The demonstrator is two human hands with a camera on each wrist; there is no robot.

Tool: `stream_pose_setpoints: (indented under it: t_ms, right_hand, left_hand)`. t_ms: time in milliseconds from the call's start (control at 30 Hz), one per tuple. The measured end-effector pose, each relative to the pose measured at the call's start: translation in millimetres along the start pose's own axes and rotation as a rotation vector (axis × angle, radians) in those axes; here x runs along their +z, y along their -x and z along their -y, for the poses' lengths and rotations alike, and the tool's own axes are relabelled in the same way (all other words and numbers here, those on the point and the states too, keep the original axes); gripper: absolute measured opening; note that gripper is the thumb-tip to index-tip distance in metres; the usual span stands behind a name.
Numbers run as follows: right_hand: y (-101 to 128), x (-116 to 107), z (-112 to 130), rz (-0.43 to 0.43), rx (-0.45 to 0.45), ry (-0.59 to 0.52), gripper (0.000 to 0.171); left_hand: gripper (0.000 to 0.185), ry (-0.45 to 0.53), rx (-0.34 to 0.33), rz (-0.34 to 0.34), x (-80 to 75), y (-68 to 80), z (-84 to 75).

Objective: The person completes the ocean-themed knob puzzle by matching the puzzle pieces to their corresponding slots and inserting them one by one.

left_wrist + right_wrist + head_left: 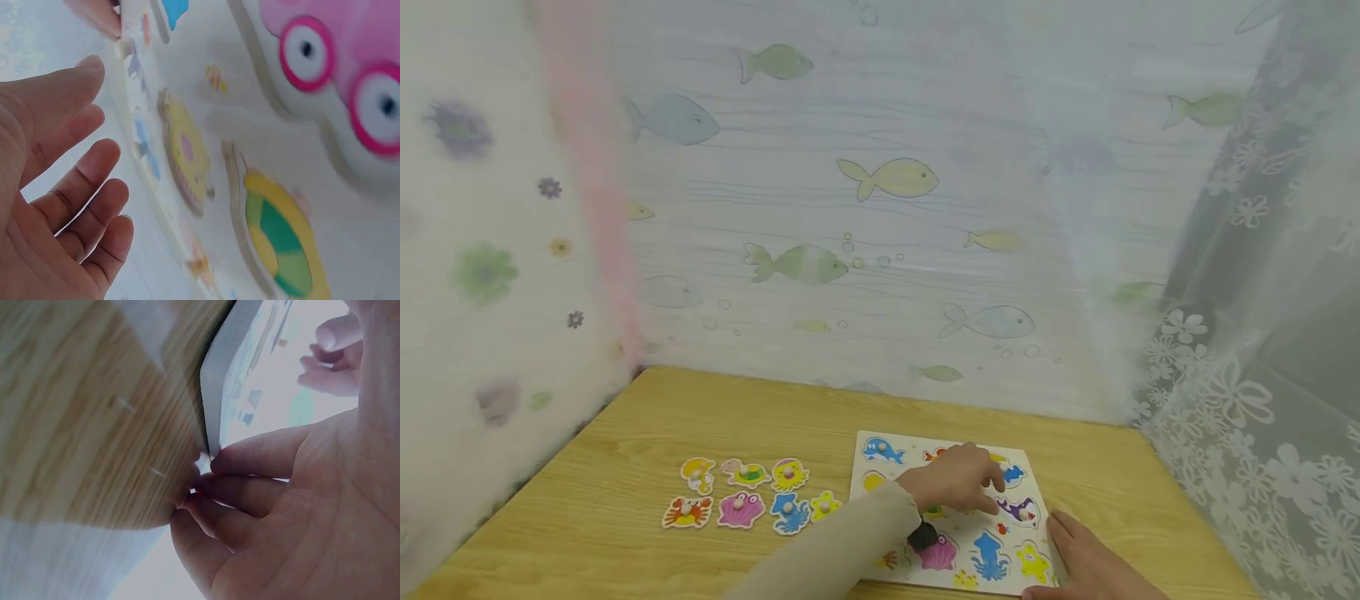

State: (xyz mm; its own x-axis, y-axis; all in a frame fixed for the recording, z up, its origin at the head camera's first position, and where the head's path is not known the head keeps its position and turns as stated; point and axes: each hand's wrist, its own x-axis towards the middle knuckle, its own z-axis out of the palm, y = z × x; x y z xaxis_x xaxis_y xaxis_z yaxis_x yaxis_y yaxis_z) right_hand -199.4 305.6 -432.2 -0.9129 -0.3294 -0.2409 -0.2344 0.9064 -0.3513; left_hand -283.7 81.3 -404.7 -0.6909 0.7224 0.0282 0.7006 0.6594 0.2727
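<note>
Wooden table [625, 467]: I watch the left hand [955, 479] hover, fingers loosely spread, over the puzzle board [880, 467] at its right side. The right hand [1086, 558] steadies the board's near corner with fingers together. Seven pieces [741, 496] lie loose; I judge the job about half finished.

Left hand [958, 477] reaching forward, fingers relaxed, spread. Right hand [1086, 557] lying flat, fingers straight.

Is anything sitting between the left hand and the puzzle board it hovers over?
Nothing visible does. The left hand hangs open directly above the puzzle board, with only the seated pieces beneath its fingers. The right hand rests at the board's right edge, clear of the left hand.
</note>
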Motion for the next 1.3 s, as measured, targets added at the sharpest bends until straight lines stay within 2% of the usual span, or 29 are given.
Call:
stream_pose_setpoints:
  t_ms: [167, 300, 500, 733, 933, 1133, 1300]
  right_hand:
    - [1, 1, 0, -0.02, 0.01, 0.019, 0.105]
    - [1, 1, 2, -0.016, 0.052, 0.033, 0.107]
    - [-2, 2, 4, 0.001, 0.09, 0.036, 0.109]
    - [-2, 2, 6, 0.005, 0.101, 0.013, 0.109]
    - [0, 2, 6, 0.001, 0.097, 0.026, 0.109]
    - [0, 2, 5, 0.007, 0.087, 0.005, 0.108]
    - [-1, 2, 5, 0.017, 0.117, -0.02, 0.111]
  left_hand:
    - [0.026, -0.03, 0.048, -0.052, -5.6, 18.8, 6.7]
    - [0.026, -0.063, 0.081, -0.107, -5.9, 33.5, 17.3]
    - [0.026, -0.049, 0.084, -0.158, -10.5, 60.7, 33.3]
    - [0.026, -0.039, 0.037, -0.201, -21.3, 96.2, 53.7]
    - [0.028, -0.053, 0.006, -0.233, -25.2, 124.2, 78.2]
    - [0.029, -0.017, -0.077, -0.277, -33.7, 152.3, 103.6]
    - [0.03, -0.009, -0.125, -0.296, -38.3, 167.7, 121.9]
